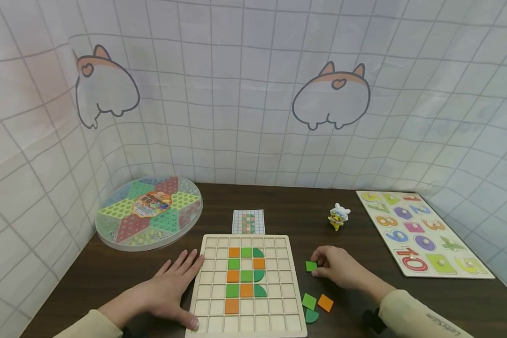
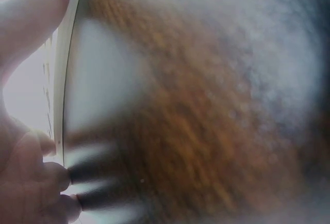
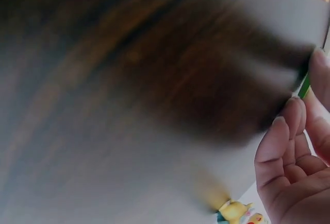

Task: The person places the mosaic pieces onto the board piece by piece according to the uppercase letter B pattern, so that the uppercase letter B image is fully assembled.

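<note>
A wooden grid board (image 1: pixel 277 323) carries orange and light green square tiles, with dark green rounded tiles along the pattern's right side. My left hand (image 1: pixel 169 288) lies with fingers spread at the board's left edge, fingertips and thumb on the rim. To the right of the board, my right hand (image 1: pixel 338 266) pinches a light green square tile (image 1: pixel 311 266) between thumb and fingers. The right wrist view shows only a thin strip of that green tile (image 3: pixel 304 87) between the fingertips. Closer to me lie a light green tile (image 1: pixel 309 300), an orange tile (image 1: pixel 326 303) and a dark green rounded tile (image 1: pixel 311 316).
Behind the board lies a small pattern card (image 1: pixel 248 222). A round star-patterned game board (image 1: pixel 149 213) is at the back left. A small figurine (image 1: pixel 339 217) stands beyond my right hand, and a number puzzle (image 1: pixel 405 224) lies at the right. White grid-patterned cloth (image 1: pixel 236 117) surrounds the table.
</note>
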Demonstrator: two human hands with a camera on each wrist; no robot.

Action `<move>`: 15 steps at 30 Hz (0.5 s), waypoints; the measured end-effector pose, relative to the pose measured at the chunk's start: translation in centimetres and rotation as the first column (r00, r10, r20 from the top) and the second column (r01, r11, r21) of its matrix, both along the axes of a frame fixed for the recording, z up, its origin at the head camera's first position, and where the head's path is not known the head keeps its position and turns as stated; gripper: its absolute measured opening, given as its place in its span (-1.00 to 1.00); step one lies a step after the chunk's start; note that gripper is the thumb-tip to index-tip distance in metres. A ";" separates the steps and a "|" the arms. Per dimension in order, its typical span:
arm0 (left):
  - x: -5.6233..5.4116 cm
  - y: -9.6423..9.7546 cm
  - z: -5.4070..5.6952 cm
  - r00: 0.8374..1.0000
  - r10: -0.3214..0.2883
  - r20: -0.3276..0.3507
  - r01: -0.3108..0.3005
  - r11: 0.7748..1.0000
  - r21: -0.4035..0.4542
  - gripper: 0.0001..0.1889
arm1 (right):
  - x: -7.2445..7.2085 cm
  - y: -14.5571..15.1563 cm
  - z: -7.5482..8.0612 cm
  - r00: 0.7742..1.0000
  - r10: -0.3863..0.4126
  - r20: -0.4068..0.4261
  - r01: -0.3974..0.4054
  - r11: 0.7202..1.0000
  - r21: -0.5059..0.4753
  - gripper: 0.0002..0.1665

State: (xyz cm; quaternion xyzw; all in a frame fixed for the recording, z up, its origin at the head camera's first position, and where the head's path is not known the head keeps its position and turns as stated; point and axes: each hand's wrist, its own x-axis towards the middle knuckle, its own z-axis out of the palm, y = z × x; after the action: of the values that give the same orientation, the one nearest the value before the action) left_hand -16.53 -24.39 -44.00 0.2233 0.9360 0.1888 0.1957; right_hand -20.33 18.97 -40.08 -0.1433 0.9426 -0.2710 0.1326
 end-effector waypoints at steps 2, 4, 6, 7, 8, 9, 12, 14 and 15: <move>0.0 0.0 0.0 1.000 -0.003 0.000 0.003 1.000 0.002 0.49 | 0.3 -0.2 0.1 1.000 -0.019 -0.007 0.019 1.000 -0.009 -0.77; 0.0 0.0 0.0 1.000 -0.005 0.000 0.005 1.000 0.002 0.49 | 0.7 -0.5 0.3 0.999 -0.037 -0.027 0.036 0.999 -0.030 -0.78; 0.0 0.0 0.0 1.000 -0.006 -0.001 0.006 1.000 0.001 0.49 | 1.2 -1.1 0.5 0.998 -0.051 -0.048 0.048 0.997 -0.059 -0.77; 0.0 0.0 0.0 1.000 -0.005 -0.002 0.005 1.000 -0.001 0.49 | 1.5 -1.5 0.7 0.997 -0.052 -0.056 0.048 0.996 -0.077 -0.77; 0.0 -0.1 0.0 1.000 -0.005 -0.002 0.005 1.000 -0.002 0.49 | 1.8 -1.9 0.8 0.997 -0.045 -0.068 0.039 0.995 -0.092 -0.76; 0.0 -0.1 0.0 1.000 -0.004 -0.002 0.004 1.000 -0.002 0.49 | 2.1 -2.3 0.9 0.997 -0.040 -0.071 0.032 0.993 -0.111 -0.76; 0.0 -0.1 0.0 1.000 -0.003 -0.002 0.003 1.000 -0.002 0.49 | 3.1 -3.8 1.2 0.998 0.008 -0.065 -0.019 0.986 -0.167 -0.74; 0.0 0.0 0.0 1.000 -0.001 -0.002 0.001 1.000 -0.002 0.49 | 3.7 -4.8 1.4 0.996 0.053 -0.066 -0.065 0.978 -0.200 -0.74; 0.0 0.0 0.0 1.000 0.000 -0.001 0.000 1.000 0.000 0.49 | 4.0 -5.3 1.4 0.995 0.072 -0.063 -0.084 0.973 -0.216 -0.74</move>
State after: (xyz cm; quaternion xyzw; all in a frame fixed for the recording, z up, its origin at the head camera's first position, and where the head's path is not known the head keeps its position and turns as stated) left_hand -16.54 -24.42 -44.03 0.2235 0.9362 0.1885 0.1952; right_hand -16.31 13.71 -38.69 -0.2013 0.9039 -0.3637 0.1005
